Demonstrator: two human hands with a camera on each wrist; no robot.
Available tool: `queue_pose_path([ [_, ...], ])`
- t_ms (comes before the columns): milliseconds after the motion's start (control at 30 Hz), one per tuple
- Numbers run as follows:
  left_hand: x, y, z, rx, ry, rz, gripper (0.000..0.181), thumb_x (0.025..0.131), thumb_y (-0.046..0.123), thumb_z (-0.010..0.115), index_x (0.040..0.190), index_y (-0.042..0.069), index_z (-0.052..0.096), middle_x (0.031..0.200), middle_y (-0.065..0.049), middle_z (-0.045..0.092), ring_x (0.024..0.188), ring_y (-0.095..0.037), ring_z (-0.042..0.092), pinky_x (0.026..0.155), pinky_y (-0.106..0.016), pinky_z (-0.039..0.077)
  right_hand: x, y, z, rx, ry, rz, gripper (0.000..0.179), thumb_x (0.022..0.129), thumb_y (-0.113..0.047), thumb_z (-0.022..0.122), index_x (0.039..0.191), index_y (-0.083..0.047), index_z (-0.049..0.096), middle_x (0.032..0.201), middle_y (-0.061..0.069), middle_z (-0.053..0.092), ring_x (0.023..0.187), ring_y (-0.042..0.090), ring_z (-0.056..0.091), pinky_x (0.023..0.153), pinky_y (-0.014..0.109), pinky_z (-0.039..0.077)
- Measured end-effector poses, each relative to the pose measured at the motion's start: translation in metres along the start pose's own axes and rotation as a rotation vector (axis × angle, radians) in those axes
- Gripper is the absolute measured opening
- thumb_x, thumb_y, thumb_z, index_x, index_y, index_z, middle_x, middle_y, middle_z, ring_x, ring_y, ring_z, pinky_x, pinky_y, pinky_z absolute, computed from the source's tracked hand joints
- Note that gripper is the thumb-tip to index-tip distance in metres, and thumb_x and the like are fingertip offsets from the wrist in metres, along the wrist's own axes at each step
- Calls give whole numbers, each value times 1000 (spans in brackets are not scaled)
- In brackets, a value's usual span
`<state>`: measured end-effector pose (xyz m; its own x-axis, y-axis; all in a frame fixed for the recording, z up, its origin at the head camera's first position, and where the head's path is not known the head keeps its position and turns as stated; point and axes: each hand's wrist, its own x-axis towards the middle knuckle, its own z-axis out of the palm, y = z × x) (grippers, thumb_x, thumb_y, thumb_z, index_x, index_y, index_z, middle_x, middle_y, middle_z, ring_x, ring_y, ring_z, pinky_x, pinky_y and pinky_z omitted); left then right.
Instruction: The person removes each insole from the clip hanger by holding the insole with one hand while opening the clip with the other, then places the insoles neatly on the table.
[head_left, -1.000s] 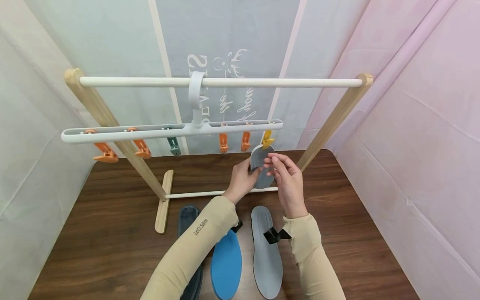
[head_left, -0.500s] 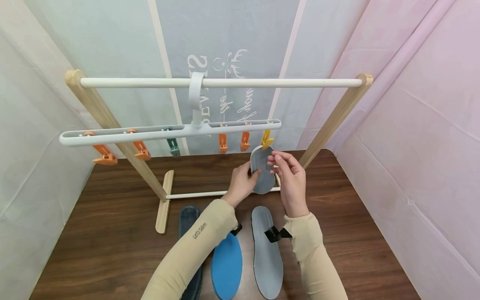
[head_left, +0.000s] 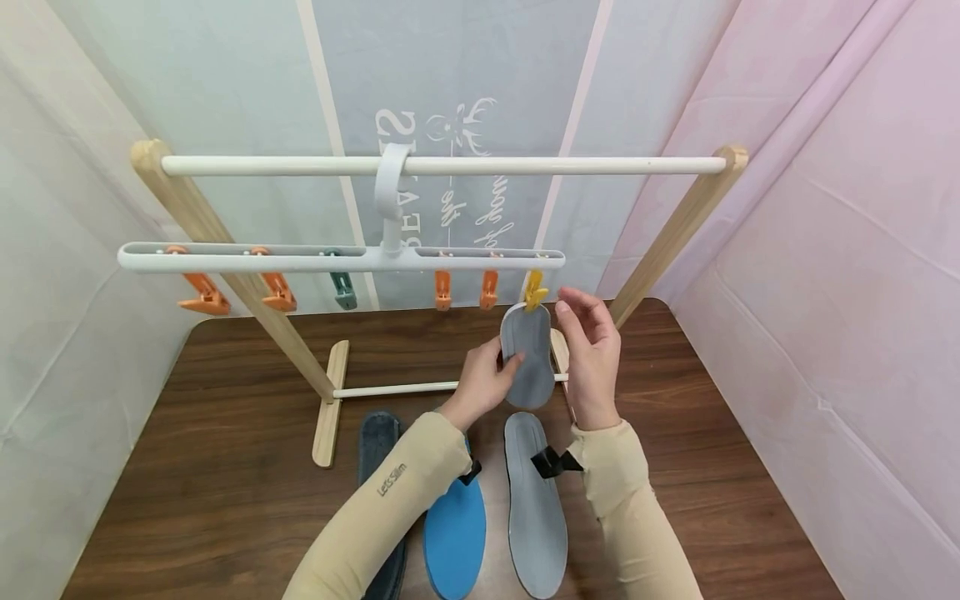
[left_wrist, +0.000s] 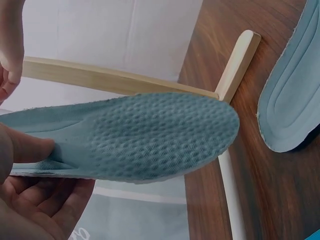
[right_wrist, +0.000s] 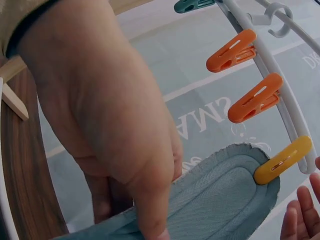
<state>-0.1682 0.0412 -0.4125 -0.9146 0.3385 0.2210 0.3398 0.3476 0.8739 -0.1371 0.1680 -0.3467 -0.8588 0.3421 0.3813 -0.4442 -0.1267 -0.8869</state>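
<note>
A grey insole (head_left: 534,367) hangs from the yellow clip (head_left: 535,292) at the right end of the white hanger (head_left: 300,262). My left hand (head_left: 483,379) pinches the insole's left edge, thumb on its face and fingers behind, as the left wrist view also shows. That view shows the insole's bumpy wide end (left_wrist: 175,135). In the right wrist view the yellow clip (right_wrist: 282,160) bites the insole's other end. My right hand (head_left: 592,350) is apart from the insole, just to its right, with relaxed fingers close below the clip.
The hanger hooks over a white rod (head_left: 562,167) on a wooden stand. Orange clips (head_left: 442,290) and a green clip (head_left: 343,292) hang along it. On the brown table (head_left: 225,467) lie a dark insole (head_left: 377,442), a blue insole (head_left: 455,533) and a grey insole (head_left: 537,517).
My right hand has moved right, away from the insole, its fingers spreading. The insole's lower end has swung down toward the table, and the hanger has tilted slightly. My left hand keeps its pinch.
</note>
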Motion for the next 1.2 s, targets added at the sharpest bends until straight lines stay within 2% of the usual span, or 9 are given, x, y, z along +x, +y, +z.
queue_pose_path([
  [100,-6,1,-1,-5,-35,13,22,99,17,55,113,0,59,91,-13,66,78,-22,64,60,-25,51,1,-3,-1,-34,-19,11,31,93,-9,62,122,3,57,119,6,60,116,21,54,97,27,48],
  [267,-15,1,-1,-24,-99,20,24,100,15,52,118,0,56,94,-13,64,83,-23,62,63,-25,50,4,-7,-1,-85,-85,34,35,94,-11,62,126,2,57,127,14,57,116,24,56,93,27,50],
  [367,-19,2,-2,-26,-113,20,22,100,14,52,115,0,56,90,-13,62,78,-21,59,61,-26,48,5,-8,-1,-93,-121,46,35,94,-13,62,126,0,58,125,10,60,116,22,57,92,27,51],
  [567,-24,2,-2,-31,-147,6,17,101,15,49,108,0,55,72,-8,50,60,-15,44,53,-29,39,7,-7,-1,-112,-156,101,36,93,-17,64,125,-2,59,118,1,64,114,17,59,96,29,49],
  [700,-27,3,-2,-39,-150,10,20,101,14,50,113,-2,55,75,-9,54,60,-14,47,53,-29,42,8,-7,0,-120,-157,124,32,93,-17,64,122,-3,62,111,-2,66,105,16,61,96,30,49],
  [933,-29,3,-1,-28,-171,-15,25,101,15,50,120,-1,53,82,-10,56,65,-14,50,58,-29,45,9,-7,4,-98,-188,137,13,91,-14,66,104,-11,69,99,-4,71,97,13,63,94,29,49],
  [1067,-30,4,-1,-33,-175,-28,25,101,15,50,119,-1,54,82,-10,56,65,-14,50,57,-30,45,9,-7,4,-64,-217,127,14,90,-12,68,104,-12,70,100,-1,73,98,15,66,92,28,50],
  [1200,-31,5,-1,-42,-180,-22,24,101,15,50,118,-1,54,80,-10,55,64,-15,49,55,-29,43,9,-6,3,-20,-266,108,17,91,-11,67,107,-8,69,101,1,73,100,17,68,95,30,48],
])
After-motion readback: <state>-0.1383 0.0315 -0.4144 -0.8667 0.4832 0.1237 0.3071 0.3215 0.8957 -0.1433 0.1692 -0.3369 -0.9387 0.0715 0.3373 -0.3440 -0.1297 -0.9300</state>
